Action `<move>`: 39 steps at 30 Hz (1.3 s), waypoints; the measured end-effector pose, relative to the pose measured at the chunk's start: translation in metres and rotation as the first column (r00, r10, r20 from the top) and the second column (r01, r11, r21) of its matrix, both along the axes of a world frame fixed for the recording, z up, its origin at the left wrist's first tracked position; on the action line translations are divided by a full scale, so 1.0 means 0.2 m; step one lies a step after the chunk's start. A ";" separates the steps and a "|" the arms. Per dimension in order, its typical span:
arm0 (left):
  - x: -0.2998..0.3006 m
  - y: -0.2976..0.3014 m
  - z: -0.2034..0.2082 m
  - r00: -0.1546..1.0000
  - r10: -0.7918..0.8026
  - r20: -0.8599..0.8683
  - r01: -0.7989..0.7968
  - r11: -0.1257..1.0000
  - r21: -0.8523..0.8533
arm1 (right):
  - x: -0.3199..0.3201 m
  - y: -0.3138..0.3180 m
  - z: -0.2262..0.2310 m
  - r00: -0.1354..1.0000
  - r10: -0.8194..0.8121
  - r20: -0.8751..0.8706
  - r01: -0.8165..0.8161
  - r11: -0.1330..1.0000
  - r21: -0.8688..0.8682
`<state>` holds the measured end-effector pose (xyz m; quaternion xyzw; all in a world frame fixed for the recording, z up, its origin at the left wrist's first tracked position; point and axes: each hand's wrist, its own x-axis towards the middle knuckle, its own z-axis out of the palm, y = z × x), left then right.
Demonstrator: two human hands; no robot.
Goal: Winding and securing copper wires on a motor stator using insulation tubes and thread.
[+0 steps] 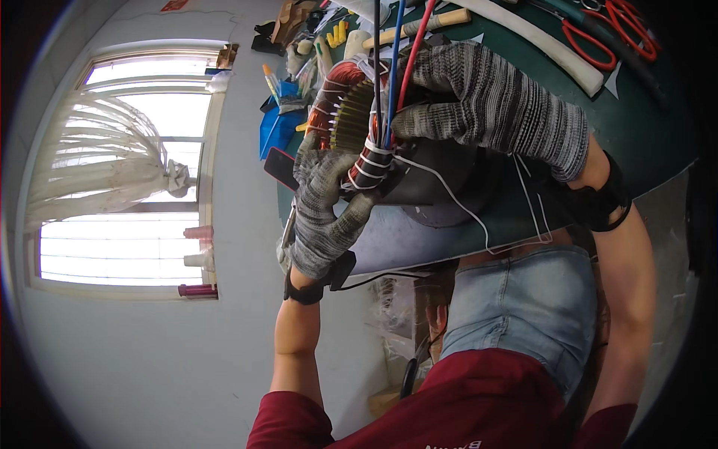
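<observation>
Copper coil (340, 105) sits at the bench (643, 142) edge, its bound bundle (368, 166) pinched in my left hand (323, 213). My right hand (493, 105) closes over the leads (390, 75). I'd judge the white cord (449, 196) needs steady tension, each wrap snug beside the last.

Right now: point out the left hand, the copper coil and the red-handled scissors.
left hand (323, 206), head view, on the back of the glove.
copper coil (336, 93), head view, on the reddish winding's outer curve.
red-handled scissors (624, 22), head view, on a red handle loop.
</observation>
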<state>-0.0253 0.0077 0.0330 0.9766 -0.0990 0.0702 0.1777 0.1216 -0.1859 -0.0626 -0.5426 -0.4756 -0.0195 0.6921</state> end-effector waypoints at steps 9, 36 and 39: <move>0.00 0.02 -0.03 0.995 -0.042 0.093 0.044 0.999 -0.021 | 0.01 -0.02 0.02 0.994 -0.022 0.107 0.026 0.999 -0.041; 0.04 -0.02 0.05 0.999 -0.007 -0.033 0.005 0.998 -0.059 | -0.07 0.05 0.04 0.999 0.030 -0.031 -0.028 0.996 0.085; 0.12 -0.06 0.13 0.999 -0.033 0.012 0.034 0.983 -0.180 | -0.15 0.05 0.05 0.984 0.008 -0.176 0.005 0.998 0.069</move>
